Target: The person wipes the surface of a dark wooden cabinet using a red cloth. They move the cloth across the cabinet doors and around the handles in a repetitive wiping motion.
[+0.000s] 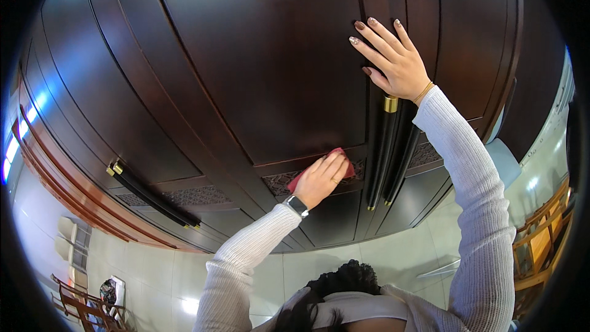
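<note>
A tall dark wooden wardrobe [286, 64] with panelled doors fills the view before me. My left hand [322, 177] presses a folded red cloth [348, 171] against a door, over the edge of a carved decorative band [279, 185]. A watch sits on that wrist and a ring on one finger. Higher up and to the right, my right hand [396, 62] lies with spread fingers on the door frame, holding nothing. Just below it, two long black door handles with gold-coloured ends [382, 157] run downward side by side.
Another pair of black handles [152, 193] is on the left doors. Reddish wood furniture [92, 207] curves past the left side. Wooden chairs stand at lower left [90, 304] and lower right [537, 244]. Pale tiles [318, 263] cover the floor.
</note>
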`<act>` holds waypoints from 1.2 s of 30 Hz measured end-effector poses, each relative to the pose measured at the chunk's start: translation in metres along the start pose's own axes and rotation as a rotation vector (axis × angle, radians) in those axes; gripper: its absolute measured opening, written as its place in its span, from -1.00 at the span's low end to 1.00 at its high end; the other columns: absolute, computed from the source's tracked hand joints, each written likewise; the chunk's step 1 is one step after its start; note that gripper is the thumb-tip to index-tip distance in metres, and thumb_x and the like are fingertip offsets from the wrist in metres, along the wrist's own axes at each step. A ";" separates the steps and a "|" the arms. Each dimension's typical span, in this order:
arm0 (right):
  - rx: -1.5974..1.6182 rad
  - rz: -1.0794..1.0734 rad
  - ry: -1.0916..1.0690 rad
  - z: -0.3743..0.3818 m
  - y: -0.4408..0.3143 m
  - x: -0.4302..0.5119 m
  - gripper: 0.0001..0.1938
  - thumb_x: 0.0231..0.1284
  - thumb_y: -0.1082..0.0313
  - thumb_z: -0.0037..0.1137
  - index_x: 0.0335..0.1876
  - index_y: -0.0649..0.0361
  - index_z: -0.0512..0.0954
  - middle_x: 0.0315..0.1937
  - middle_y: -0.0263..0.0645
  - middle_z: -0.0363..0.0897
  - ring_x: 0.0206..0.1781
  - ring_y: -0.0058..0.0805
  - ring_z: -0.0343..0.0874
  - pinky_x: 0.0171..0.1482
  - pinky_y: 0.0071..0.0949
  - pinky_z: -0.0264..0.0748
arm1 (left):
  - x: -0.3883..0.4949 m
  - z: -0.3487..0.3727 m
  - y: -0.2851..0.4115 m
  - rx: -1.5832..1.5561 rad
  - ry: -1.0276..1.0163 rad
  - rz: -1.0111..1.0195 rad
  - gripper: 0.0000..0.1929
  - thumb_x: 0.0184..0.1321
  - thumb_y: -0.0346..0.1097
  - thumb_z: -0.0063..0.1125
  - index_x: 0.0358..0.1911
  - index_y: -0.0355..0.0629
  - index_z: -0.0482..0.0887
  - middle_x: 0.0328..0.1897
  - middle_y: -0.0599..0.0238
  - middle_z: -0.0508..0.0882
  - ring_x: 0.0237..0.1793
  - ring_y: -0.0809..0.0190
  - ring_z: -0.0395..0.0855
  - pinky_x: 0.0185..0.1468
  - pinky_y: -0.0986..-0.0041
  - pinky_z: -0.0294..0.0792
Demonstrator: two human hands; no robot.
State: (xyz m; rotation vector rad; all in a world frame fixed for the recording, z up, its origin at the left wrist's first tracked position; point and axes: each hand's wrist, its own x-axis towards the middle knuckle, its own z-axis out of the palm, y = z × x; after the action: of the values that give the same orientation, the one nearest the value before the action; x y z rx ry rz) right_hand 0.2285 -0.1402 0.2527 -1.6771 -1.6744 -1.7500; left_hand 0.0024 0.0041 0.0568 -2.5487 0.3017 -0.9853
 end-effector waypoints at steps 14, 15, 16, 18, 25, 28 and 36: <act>0.008 -0.002 0.014 0.006 0.001 -0.002 -0.35 0.28 0.03 0.15 0.49 -0.26 0.25 0.56 -0.41 0.08 0.61 -0.38 0.01 0.56 0.01 -0.07 | -0.111 -0.055 -0.047 0.013 -0.014 -0.431 -0.53 0.08 -0.51 0.08 0.15 -0.18 0.55 0.18 0.18 0.57 0.25 0.05 0.52 0.21 0.24 0.43; 0.000 -0.003 0.012 0.006 0.000 -0.002 -0.35 0.29 0.02 0.15 0.49 -0.26 0.24 0.56 -0.41 0.07 0.61 -0.37 0.00 0.57 0.01 -0.08 | -0.118 -0.057 -0.051 0.035 -0.009 -0.459 -0.51 0.03 -0.54 0.10 0.13 -0.20 0.55 0.18 0.17 0.57 0.26 0.03 0.52 0.20 0.23 0.43; -0.008 -0.004 0.009 0.006 0.000 -0.002 -0.35 0.29 0.01 0.14 0.49 -0.26 0.24 0.57 -0.41 0.07 0.61 -0.37 -0.01 0.57 0.01 -0.09 | -0.124 -0.058 -0.052 0.035 -0.010 -0.480 -0.51 0.02 -0.55 0.11 0.13 -0.21 0.56 0.18 0.16 0.57 0.26 0.02 0.52 0.20 0.23 0.43; -0.019 -0.006 0.007 0.006 0.001 -0.003 -0.36 0.30 0.00 0.13 0.50 -0.26 0.23 0.57 -0.40 0.06 0.61 -0.37 -0.02 0.57 0.02 -0.10 | -0.125 -0.060 -0.051 0.027 0.006 -0.514 -0.52 0.02 -0.56 0.11 0.12 -0.21 0.57 0.18 0.15 0.57 0.25 0.01 0.52 0.20 0.22 0.43; -0.018 -0.001 -0.021 0.004 0.000 -0.002 -0.34 0.30 -0.01 0.13 0.51 -0.27 0.21 0.57 -0.40 0.05 0.62 -0.39 -0.03 0.58 0.01 -0.12 | -0.096 -0.036 -0.033 -0.111 0.101 -0.363 -0.50 -0.04 -0.60 0.16 0.09 -0.21 0.61 0.16 0.10 0.60 0.23 -0.05 0.55 0.23 0.17 0.44; 0.005 0.010 -0.026 0.001 -0.002 -0.001 -0.33 0.28 0.03 0.15 0.50 -0.28 0.21 0.56 -0.43 0.06 0.61 -0.43 -0.03 0.58 0.00 -0.11 | -0.070 -0.020 -0.021 -0.167 0.106 -0.270 -0.57 0.02 -0.57 0.14 0.04 -0.19 0.66 0.12 0.15 0.65 0.19 0.01 0.59 0.20 0.21 0.47; 0.009 0.140 0.126 0.006 -0.001 -0.002 -0.35 0.30 0.09 0.13 0.50 -0.13 0.22 0.57 -0.33 0.03 0.63 -0.33 -0.09 0.58 0.09 -0.30 | 0.062 -0.073 -0.045 -0.202 0.608 -0.058 -0.59 0.01 -0.62 0.17 -0.01 -0.12 0.69 0.05 0.17 0.67 0.05 0.00 0.66 0.06 0.20 0.56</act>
State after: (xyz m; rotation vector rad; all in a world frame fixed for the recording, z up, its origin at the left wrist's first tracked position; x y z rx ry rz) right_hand 0.2321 -0.1361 0.2485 -1.6021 -1.4717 -1.7405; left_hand 0.0006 0.0040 0.1623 -2.3723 0.5152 -1.8246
